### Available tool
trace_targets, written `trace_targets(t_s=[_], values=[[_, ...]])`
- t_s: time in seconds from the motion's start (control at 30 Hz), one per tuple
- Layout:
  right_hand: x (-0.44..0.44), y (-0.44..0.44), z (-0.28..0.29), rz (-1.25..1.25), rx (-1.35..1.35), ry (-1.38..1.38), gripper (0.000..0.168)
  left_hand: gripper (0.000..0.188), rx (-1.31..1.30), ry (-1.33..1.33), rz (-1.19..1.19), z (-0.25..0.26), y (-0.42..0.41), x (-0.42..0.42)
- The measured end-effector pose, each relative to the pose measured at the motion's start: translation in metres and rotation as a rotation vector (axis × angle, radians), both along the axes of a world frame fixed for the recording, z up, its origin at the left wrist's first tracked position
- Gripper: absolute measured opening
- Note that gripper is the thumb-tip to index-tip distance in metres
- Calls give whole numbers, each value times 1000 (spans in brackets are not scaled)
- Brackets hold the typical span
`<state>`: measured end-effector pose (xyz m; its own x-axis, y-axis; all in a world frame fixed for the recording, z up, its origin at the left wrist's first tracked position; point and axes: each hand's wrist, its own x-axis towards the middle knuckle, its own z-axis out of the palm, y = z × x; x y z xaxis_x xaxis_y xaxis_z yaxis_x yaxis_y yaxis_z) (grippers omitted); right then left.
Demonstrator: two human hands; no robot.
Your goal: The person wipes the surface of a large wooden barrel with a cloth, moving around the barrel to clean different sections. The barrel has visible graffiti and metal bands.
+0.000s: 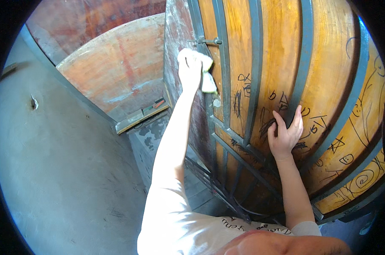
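My left hand [190, 75] is stretched far forward and holds a crumpled white cloth [208, 81]. The cloth lies where a worn, whitish-stained reddish board [176, 41] meets the blue-grey metal frame of a barred panel. To the right, my right hand [286, 138] is raised with thumb and fingers apart and nothing visible in it. It is in front of a metal bar [304, 57] and a yellow-brown wooden panel [278, 41] scribbled with black drawings and marks. Whether its fingertips touch the bar, I cannot tell.
A metal latch bolt [208, 41] sticks out above the cloth. Diagonal metal rails [243, 165] cross low between my arms. Leftward are a worn orange-brown board [116, 63], a narrow ledge [144, 118] with small items, and a grey wall [68, 153] with a hole.
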<state>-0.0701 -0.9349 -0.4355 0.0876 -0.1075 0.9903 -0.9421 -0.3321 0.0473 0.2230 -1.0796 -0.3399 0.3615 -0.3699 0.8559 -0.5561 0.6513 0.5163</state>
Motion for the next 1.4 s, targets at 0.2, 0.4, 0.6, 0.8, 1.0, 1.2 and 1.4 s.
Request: trace_targets(t_s=[0.2, 0.4, 0.6, 0.8, 1.0, 1.2, 1.4], values=[[4, -1, -1, -18, -21, -2, 23, 64, -56, -113, -49, -14, -96, 11], [4, -2, -3, -53, -36, 18, 19, 61, 61, -55, 67, -88, -90, -2], [1, -4, -2, -51, -54, 14, 18, 62, 359, 24, 15, -234, -60, -15], [1, -4, -1, 0, -40, 35, 23, 52, 476, 100, -141, -257, -59, 5], [2, -2, 0, -29, -51, 17, 21, 60, 3, 176, 93, -135, -64, 8], [3, -4, -2, -13, -49, 28, 20, 47, -187, 171, -149, 33, -61, -12], [6, -2, -1, -25, -42, 15, 19, 44, -235, 162, -164, 24, -56, -30]])
